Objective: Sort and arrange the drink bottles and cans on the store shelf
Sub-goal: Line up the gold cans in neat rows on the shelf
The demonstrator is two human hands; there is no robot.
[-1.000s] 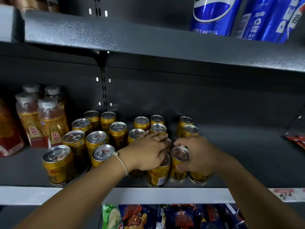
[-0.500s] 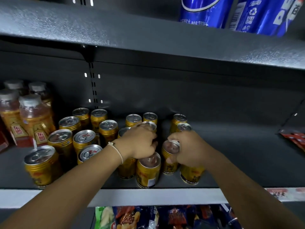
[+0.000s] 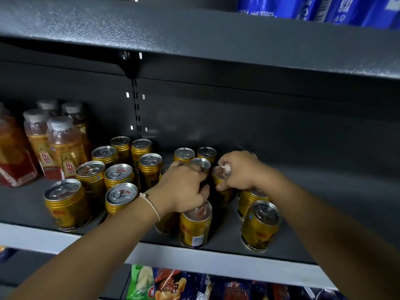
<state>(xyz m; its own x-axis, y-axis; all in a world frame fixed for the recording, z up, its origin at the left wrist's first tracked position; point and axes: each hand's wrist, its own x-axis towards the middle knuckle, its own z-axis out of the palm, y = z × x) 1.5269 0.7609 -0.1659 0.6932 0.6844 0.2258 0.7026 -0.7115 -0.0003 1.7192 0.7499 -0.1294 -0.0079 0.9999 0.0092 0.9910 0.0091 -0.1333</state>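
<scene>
Several gold drink cans stand on a dark grey shelf. My left hand curls over the tops of the cans in the middle of the group, just behind a front gold can. My right hand grips the top of a gold can further back. Another gold can stands free at the front right, below my right wrist. More gold cans stand in loose rows to the left. The cans under both palms are largely hidden.
Orange drink bottles with white caps stand at the left, beside a red-labelled bottle. Blue Pepsi packs sit on the upper shelf. Snack bags lie below. The shelf's right half is bare.
Both hands have reached further back over the cans. The front right can, covered by my right hand before, now stands uncovered. The camera has moved closer.
</scene>
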